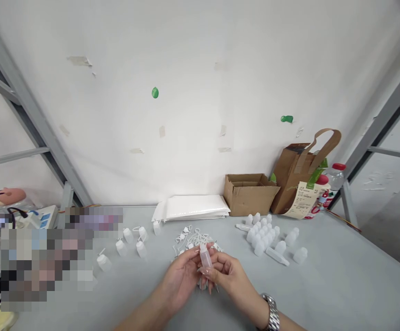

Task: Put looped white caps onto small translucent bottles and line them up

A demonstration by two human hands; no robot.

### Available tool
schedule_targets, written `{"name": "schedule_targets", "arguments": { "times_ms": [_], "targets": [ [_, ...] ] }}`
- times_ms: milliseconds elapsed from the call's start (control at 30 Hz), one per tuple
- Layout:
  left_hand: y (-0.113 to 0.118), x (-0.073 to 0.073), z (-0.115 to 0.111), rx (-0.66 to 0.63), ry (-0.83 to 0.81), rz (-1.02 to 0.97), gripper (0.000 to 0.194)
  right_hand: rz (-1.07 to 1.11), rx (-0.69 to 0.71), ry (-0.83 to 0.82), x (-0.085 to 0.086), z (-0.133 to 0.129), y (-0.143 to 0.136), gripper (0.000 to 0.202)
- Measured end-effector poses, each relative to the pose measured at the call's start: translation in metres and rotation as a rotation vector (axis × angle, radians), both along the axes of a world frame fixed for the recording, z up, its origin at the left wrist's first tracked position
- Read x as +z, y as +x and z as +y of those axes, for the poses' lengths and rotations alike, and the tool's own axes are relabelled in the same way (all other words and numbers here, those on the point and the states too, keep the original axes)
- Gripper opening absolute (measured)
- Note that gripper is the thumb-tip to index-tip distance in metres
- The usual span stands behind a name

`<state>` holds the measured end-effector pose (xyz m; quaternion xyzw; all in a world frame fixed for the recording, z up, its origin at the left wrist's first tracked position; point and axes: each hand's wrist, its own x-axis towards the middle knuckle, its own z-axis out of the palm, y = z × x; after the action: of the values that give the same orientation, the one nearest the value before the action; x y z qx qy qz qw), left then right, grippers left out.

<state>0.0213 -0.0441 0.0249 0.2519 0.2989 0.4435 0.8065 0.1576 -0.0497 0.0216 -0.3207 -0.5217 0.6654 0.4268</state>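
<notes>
A small translucent plastic squeeze bottle [205,257] is held tilted between my two hands at the front middle of the table. My left hand [182,272] curls around its left side, with the fingertips near the neck. My right hand [226,271] grips the lower part between thumb and fingers. Just behind and partly under my hands lies a pile of white caps with looped straps [194,236]. To the left stand several bottles with white strapped caps [141,248]. On the right is a cluster of uncapped translucent bottles [262,235], some lying on their sides.
Against the wall are a stack of white envelopes [196,208], an open cardboard box [251,200], a brown paper bag [291,170] and a red-capped bottle [337,177]. A blurred patch [48,257] covers the left. Grey metal posts [37,105] frame the grey table [340,276].
</notes>
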Motion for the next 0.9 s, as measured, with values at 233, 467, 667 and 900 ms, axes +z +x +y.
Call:
{"name": "schedule_targets", "arguments": {
  "times_ms": [233,467,667,900],
  "targets": [
    [0.002,-0.003,-0.004,0.055,0.098,0.003,0.035,-0.181,-0.166,0.114,-0.006,-0.003,-0.001,0.026],
    [0.004,-0.004,-0.006,0.072,0.166,0.076,0.032,-0.372,-0.225,0.241,-0.005,-0.007,0.001,0.022],
    [0.002,0.006,-0.005,0.043,0.227,0.234,0.034,-0.280,-0.185,0.185,-0.004,-0.006,0.000,0.026],
    [-0.037,0.000,0.027,0.334,0.683,0.990,0.028,-0.175,-0.223,0.111,-0.003,0.001,0.009,0.032]
  ]
}}
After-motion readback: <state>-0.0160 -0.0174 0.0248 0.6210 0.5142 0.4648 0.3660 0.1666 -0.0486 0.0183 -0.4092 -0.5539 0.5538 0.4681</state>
